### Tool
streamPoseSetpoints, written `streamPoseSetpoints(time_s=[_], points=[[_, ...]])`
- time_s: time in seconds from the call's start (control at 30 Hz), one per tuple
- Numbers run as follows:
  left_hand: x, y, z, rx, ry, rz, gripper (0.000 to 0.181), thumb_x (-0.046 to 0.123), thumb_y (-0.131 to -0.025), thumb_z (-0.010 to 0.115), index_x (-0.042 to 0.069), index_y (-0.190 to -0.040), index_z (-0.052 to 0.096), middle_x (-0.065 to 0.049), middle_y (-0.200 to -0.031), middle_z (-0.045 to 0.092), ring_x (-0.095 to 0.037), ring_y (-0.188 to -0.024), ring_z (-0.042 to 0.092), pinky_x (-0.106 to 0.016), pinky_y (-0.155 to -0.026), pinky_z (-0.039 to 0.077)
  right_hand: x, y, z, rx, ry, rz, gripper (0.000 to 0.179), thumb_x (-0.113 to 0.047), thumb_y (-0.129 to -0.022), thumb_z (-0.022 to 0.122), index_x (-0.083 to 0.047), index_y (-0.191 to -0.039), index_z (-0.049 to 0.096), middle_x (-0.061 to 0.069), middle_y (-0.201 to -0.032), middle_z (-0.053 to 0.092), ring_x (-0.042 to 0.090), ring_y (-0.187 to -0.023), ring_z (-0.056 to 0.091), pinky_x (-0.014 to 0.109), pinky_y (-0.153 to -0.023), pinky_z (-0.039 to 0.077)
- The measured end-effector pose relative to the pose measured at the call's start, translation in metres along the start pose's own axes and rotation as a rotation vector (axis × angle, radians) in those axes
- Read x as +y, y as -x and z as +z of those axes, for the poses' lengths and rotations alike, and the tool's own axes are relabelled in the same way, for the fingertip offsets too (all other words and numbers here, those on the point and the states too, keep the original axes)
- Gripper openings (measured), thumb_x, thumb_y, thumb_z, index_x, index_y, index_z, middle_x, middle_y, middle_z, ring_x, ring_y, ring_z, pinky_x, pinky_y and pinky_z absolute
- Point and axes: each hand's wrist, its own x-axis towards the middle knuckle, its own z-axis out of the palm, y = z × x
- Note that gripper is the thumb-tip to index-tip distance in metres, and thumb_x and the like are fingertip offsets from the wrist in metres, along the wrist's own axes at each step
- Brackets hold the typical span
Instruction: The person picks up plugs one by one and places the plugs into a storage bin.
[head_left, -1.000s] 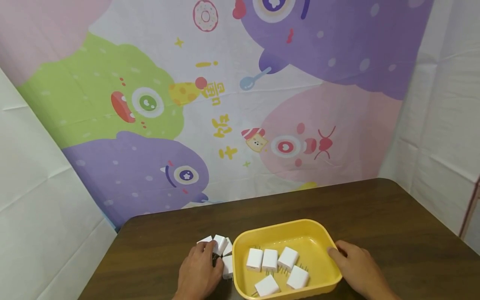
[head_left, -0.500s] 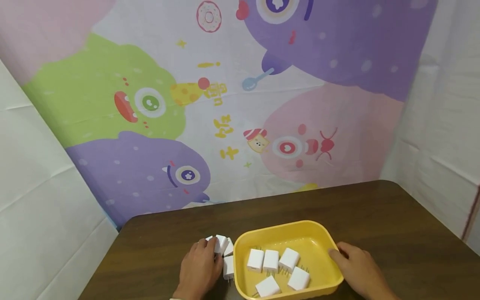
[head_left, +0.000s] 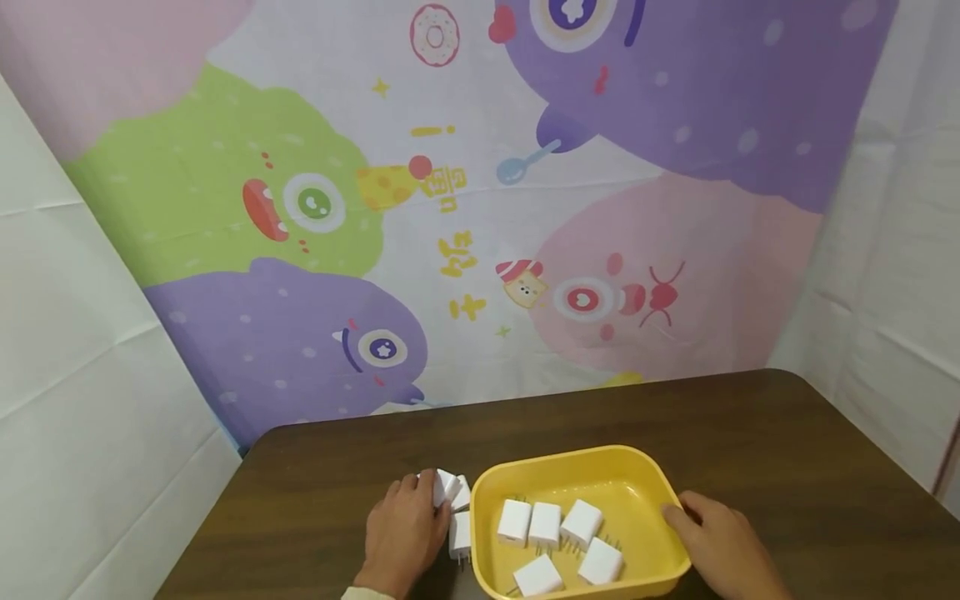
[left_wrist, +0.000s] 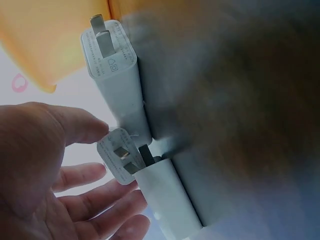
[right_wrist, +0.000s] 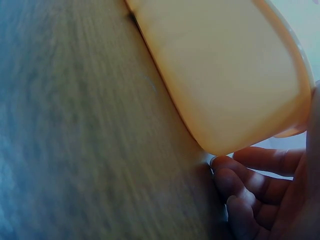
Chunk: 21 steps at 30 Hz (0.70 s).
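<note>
Beside the left wall of a yellow plastic bin (head_left: 585, 463), my left hand (head_left: 405, 525) pinches a white plug charger (left_wrist: 119, 156) between thumb and fingers, its flat prongs showing in the left wrist view. Close by lie another white charger (left_wrist: 117, 75) and a third charger (left_wrist: 170, 200); my hand partly hides the group in the head view. Inside the bin are several white chargers (head_left: 543, 525) with metal prongs. My right hand (head_left: 723, 537) holds the bin's right side, its thumb over the rim and its fingers against the outer wall in the right wrist view.
A dark wooden table (head_left: 337, 454) carries everything. Behind it hangs a cloth with cartoon monsters (head_left: 315, 333), and pale cloth sheets (head_left: 82, 350) close off both sides.
My left hand has shifted slightly right and the leftmost charger there is now hidden behind it. The right hand keeps its hold on the bin. The head view has drifted a little.
</note>
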Motion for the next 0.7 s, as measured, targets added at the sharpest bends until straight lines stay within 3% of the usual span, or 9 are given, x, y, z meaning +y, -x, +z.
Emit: streamPoseSetpoints(time_s=[0.3,0.7], points=[[0.0043,-0.0049,0.0000,-0.083,0.000,-0.055,0.033,0.029,-0.077,0.077,0.009,-0.100,0.066,-0.010,-0.082,0.062,-0.031,-0.076,0.062,-0.047,-0.059,0.051,0.0001,-0.0001,-0.0002,0.006,0.003,-0.017,0.036,-0.041,-0.102,0.050,-0.009,-0.107,0.065,0.002,-0.073,0.055,0.018,-0.067,0.051,0.035,-0.062,0.040],[0.0031,-0.0051,0.0034,-0.039,0.034,-0.047,0.033,0.026,-0.075,0.075,0.008,-0.102,0.068,-0.010,-0.084,0.062,-0.030,-0.077,0.062,-0.046,-0.061,0.050,-0.0001,0.0008,-0.0002,0.006,-0.017,-0.007,0.038,-0.042,-0.102,0.050,-0.007,-0.111,0.065,0.002,-0.075,0.056,0.018,-0.067,0.052,0.035,-0.061,0.041]])
